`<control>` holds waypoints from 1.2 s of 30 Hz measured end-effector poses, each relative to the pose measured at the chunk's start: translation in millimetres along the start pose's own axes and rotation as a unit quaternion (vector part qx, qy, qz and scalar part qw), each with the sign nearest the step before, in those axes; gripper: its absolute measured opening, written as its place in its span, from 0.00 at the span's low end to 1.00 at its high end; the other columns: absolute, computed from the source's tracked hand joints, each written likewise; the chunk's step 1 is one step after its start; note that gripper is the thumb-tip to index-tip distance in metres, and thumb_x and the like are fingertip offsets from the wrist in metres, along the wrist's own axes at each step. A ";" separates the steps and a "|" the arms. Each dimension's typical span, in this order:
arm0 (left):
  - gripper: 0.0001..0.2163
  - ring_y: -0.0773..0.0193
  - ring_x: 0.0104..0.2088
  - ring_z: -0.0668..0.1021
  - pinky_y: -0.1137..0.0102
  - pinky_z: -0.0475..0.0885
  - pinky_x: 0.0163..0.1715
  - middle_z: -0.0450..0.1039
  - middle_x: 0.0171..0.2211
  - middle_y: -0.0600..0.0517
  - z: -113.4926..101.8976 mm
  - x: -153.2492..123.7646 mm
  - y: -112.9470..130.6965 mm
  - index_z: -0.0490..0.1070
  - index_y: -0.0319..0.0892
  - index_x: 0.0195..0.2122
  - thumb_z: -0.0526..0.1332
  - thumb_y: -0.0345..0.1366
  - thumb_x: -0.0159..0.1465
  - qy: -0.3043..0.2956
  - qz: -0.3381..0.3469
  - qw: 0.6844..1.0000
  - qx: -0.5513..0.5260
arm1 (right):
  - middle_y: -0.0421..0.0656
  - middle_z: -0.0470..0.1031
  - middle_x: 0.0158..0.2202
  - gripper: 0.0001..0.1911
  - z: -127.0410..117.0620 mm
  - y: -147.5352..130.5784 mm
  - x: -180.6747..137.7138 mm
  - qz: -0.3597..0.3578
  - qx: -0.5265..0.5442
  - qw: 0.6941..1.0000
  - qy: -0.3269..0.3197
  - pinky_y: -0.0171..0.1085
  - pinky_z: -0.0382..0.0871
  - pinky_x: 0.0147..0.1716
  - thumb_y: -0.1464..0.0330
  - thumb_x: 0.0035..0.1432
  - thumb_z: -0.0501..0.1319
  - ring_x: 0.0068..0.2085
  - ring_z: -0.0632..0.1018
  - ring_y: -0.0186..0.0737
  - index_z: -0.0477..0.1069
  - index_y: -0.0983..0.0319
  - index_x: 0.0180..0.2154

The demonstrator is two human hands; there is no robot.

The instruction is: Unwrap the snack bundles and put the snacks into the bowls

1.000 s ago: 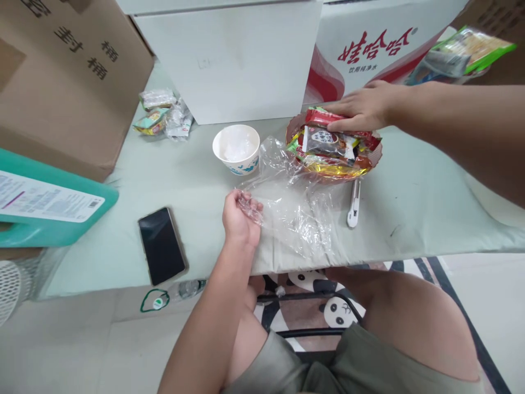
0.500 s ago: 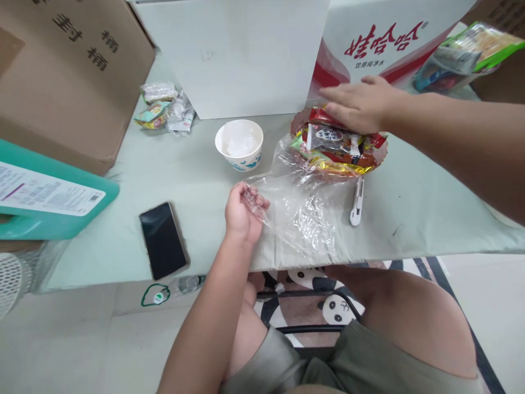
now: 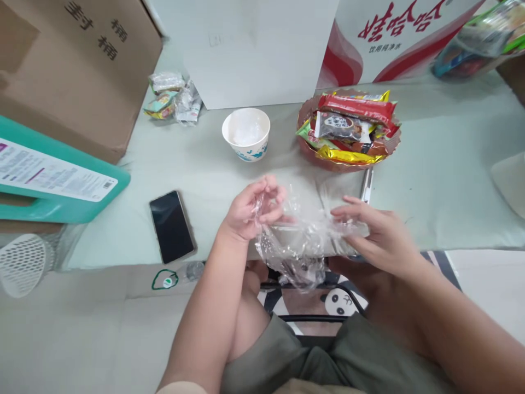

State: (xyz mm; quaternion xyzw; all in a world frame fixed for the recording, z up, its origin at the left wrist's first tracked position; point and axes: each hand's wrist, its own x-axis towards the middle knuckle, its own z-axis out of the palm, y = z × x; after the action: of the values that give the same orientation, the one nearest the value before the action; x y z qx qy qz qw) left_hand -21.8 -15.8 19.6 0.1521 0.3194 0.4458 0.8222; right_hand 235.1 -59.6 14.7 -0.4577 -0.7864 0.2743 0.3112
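A crumpled clear plastic bag (image 3: 297,246) stretches between my hands at the table's front edge, its lower part hanging over my lap. My left hand (image 3: 258,208) is closed on one side of it. On the other side, my right hand (image 3: 369,232) has its fingers around the film, slightly blurred. Beyond them stands a scalloped reddish-brown basket (image 3: 307,156) heaped with wrapped snacks (image 3: 355,112) in red, yellow and green packets. A white box cutter (image 3: 367,186) lies just in front of the basket, partly behind my right hand. Left of the basket is a white paper bowl (image 3: 250,150) with blue print.
A black phone (image 3: 172,227) lies at the left front. Several small packets (image 3: 174,98) sit at the back left beside a cardboard box (image 3: 82,82). A green jug (image 3: 61,180) stands far left. White boxes (image 3: 262,54) line the back; a filled container (image 3: 471,54) is back right.
My right hand has come down from the snack basket to the plastic film. The film has been drawn off the basket's front and bunched between both hands.
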 end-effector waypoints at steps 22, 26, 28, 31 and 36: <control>0.09 0.70 0.16 0.75 0.79 0.65 0.14 0.77 0.22 0.49 -15.2 31.9 -19.3 0.78 0.39 0.29 0.64 0.30 0.67 0.265 0.259 0.907 0.202 | 0.39 0.68 0.16 0.24 -4.3 24.6 -8.2 0.271 0.149 0.930 0.200 0.39 0.64 0.23 0.49 0.64 0.61 0.20 0.69 0.37 0.71 0.56 0.23; 0.12 0.72 0.15 0.71 0.79 0.61 0.13 0.72 0.19 0.53 -12.7 27.1 -7.8 0.75 0.41 0.25 0.66 0.35 0.67 0.289 0.298 0.901 0.130 | 0.41 0.69 0.17 0.21 -5.2 26.9 -8.6 0.273 0.149 0.931 0.191 0.39 0.64 0.26 0.57 0.63 0.62 0.23 0.70 0.38 0.70 0.57 0.19; 0.15 0.73 0.14 0.68 0.79 0.58 0.13 0.69 0.17 0.54 -13.9 26.6 -3.5 0.73 0.41 0.24 0.62 0.35 0.69 0.303 0.308 0.896 0.102 | 0.41 0.70 0.18 0.19 -3.8 29.1 -8.9 0.271 0.163 0.929 0.191 0.39 0.65 0.26 0.60 0.61 0.62 0.23 0.71 0.38 0.72 0.57 0.19; 0.16 0.74 0.14 0.66 0.79 0.58 0.14 0.64 0.16 0.56 -18.1 27.1 2.0 0.70 0.42 0.23 0.59 0.35 0.71 0.329 0.318 0.887 0.061 | 0.39 0.69 0.18 0.16 -1.4 33.6 -8.3 0.269 0.191 0.919 0.217 0.38 0.65 0.26 0.61 0.60 0.61 0.22 0.70 0.36 0.74 0.58 0.21; 0.11 0.63 0.25 0.80 0.74 0.70 0.21 0.80 0.32 0.48 -23.6 22.5 1.0 0.74 0.43 0.37 0.72 0.41 0.58 0.230 0.196 0.947 0.113 | 0.42 0.76 0.25 0.12 -0.3 41.2 -4.9 0.285 0.254 0.911 0.155 0.38 0.73 0.29 0.58 0.57 0.65 0.27 0.76 0.37 0.77 0.58 0.26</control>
State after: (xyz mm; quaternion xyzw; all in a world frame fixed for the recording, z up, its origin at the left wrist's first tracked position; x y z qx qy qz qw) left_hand -29.1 2.6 -6.3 0.1975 0.5119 0.5819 0.6003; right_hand 259.9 -46.2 -15.8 -0.6047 -0.4678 0.4677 0.4436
